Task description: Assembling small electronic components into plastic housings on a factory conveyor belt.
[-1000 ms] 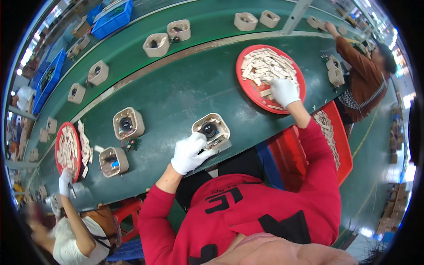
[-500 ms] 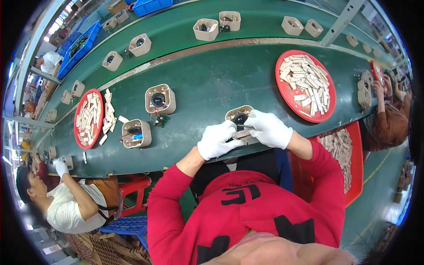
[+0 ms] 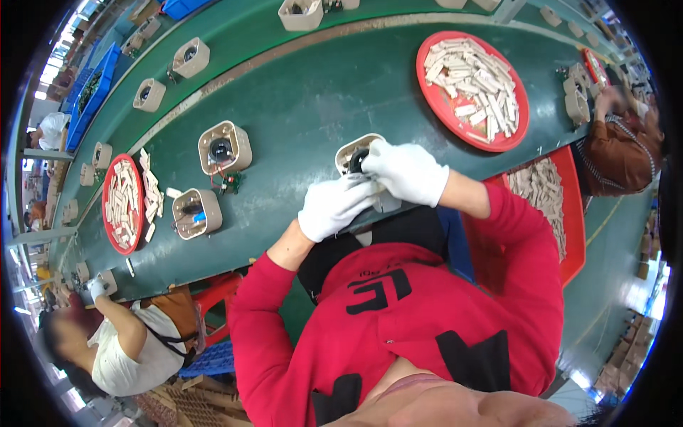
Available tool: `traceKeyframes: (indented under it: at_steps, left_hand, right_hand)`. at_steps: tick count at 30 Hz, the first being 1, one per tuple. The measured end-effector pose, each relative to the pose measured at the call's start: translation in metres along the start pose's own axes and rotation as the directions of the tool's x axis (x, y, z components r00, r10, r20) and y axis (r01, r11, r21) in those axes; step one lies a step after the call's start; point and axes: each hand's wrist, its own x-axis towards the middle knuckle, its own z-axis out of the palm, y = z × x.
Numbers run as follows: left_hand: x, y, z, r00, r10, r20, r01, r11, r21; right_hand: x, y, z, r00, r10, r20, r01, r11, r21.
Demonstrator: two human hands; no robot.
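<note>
In front of me a beige, rounded-square plastic housing (image 3: 348, 152) stands at the bench's near edge, a black round part (image 3: 356, 161) showing inside it. My right hand (image 3: 409, 171), in a white glove, reaches over the housing's right side with fingers closed at the black part; what they pinch is hidden. Closed at the housing's near side is my left hand (image 3: 339, 205), also gloved in white, its fingertips meeting the right hand's. Something thin and dark shows between the fingers, too small to name. To the left sit a second housing (image 3: 241, 137) with a green circuit board (image 3: 229, 183) wired to it, and a third housing (image 3: 213, 202).
Red round trays of beige strips stand at right (image 3: 524, 107) and left (image 3: 108, 229). A red bin (image 3: 573, 242) of similar strips is beside my right arm. Beyond a rail, more housings stand on a green belt (image 3: 242, 43). Co-workers sit at both sides.
The whole view has shifted, so the bench's things sit higher and further left. My right hand has turned and closed in over the black part; the thin dark piece between my hands is now mostly covered.
</note>
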Motion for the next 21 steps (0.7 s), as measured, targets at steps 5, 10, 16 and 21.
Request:
traceKeyframes:
  at_steps: [5, 10, 16, 21]
  left_hand:
    - [0.007, 0.0, 0.001, 1.0, 0.025, 0.003, -0.025, 0.997, 0.074]
    - [0.006, 0.009, -0.008, 0.996, -0.057, 0.063, 0.05, 0.993, 0.108]
    - [0.01, 0.013, -0.006, 0.979, -0.059, 0.193, 0.03, 0.988, 0.153]
    - [0.009, 0.015, -0.005, 0.992, -0.024, 0.121, 0.002, 0.985, 0.173]
  right_hand:
    - [-0.017, 0.02, -0.023, 1.0, 0.024, -0.019, -0.019, 0.97, 0.241]
    - [-0.032, 0.013, -0.023, 0.995, -0.098, 0.028, 0.095, 0.989, 0.115]
    - [-0.033, -0.003, -0.011, 0.985, -0.162, -0.055, 0.159, 0.985, -0.059]
    - [-0.021, 0.009, -0.015, 0.948, -0.317, -0.031, 0.313, 0.945, -0.093]
